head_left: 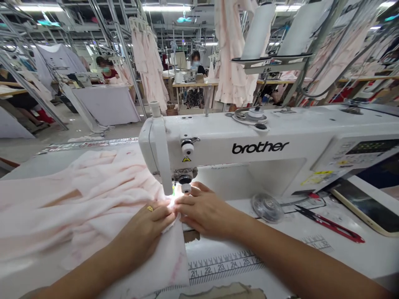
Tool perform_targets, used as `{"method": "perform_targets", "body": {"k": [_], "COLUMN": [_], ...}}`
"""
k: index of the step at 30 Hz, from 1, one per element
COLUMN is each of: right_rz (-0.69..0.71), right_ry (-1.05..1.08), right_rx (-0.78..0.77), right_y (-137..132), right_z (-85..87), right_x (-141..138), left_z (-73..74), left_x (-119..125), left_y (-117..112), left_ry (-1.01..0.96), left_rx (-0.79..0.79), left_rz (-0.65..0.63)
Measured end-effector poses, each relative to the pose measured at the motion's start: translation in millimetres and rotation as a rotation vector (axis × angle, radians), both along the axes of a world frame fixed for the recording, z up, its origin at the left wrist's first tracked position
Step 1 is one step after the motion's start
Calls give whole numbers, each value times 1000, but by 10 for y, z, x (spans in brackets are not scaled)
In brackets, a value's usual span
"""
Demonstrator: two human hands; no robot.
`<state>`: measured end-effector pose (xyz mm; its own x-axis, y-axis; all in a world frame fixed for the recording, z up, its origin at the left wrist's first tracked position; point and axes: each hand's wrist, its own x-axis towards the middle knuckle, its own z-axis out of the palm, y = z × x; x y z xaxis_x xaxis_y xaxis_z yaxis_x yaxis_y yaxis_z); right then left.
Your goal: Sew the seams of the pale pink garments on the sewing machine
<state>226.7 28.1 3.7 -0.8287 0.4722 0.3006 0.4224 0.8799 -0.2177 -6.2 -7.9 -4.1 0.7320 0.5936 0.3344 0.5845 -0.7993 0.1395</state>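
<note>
Pale pink fabric (pixel 102 207) lies in soft folds across the left of the sewing machine bed and runs under the needle area of a white sewing machine (pixel 212 128). My left hand (pixel 151 222), with a gold ring, rests on the fabric just left and in front of the needle, its fingers closed on the cloth's edge. Close to it on the right, my right hand (pixel 205 209) grips the same edge with bent fingers beside the presser area. A bright lamp glares there, so the needle, presser foot and fingertips are partly washed out.
Red-handled thread snips (pixel 333 224), a clear round bobbin case (pixel 267 207) and a phone (pixel 368 203) lie right of my forearm. A printed ruler (pixel 224 265) marks the table's front. Thread cones (pixel 258 31) stand above; hanging pink garments (pixel 148 62) and co-workers are behind.
</note>
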Motion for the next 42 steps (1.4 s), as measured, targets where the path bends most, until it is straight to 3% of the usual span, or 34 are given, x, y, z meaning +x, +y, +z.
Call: {"method": "perform_targets", "body": {"k": [6, 15, 23, 32, 35, 42], "right_rz": [-144, -79, -180, 110, 220, 184], "right_ry": [-17, -20, -77, 21, -23, -23], "right_rx": [15, 109, 57, 108, 81, 8], "right_y": [41, 78, 25, 19, -32, -82], "right_z": [-42, -34, -19, 15, 22, 25], "right_x": [-5, 37, 23, 54, 37, -6], "left_z": [57, -40, -63, 20, 35, -21], "left_x": [-29, -58, -73, -10, 25, 51], "left_y": [235, 222, 340, 216, 161, 192], "left_ry": [18, 117, 107, 123, 78, 113], "left_rx": [-33, 114, 111, 261, 190, 125], "left_rz": [3, -11, 18, 19, 11, 89]}}
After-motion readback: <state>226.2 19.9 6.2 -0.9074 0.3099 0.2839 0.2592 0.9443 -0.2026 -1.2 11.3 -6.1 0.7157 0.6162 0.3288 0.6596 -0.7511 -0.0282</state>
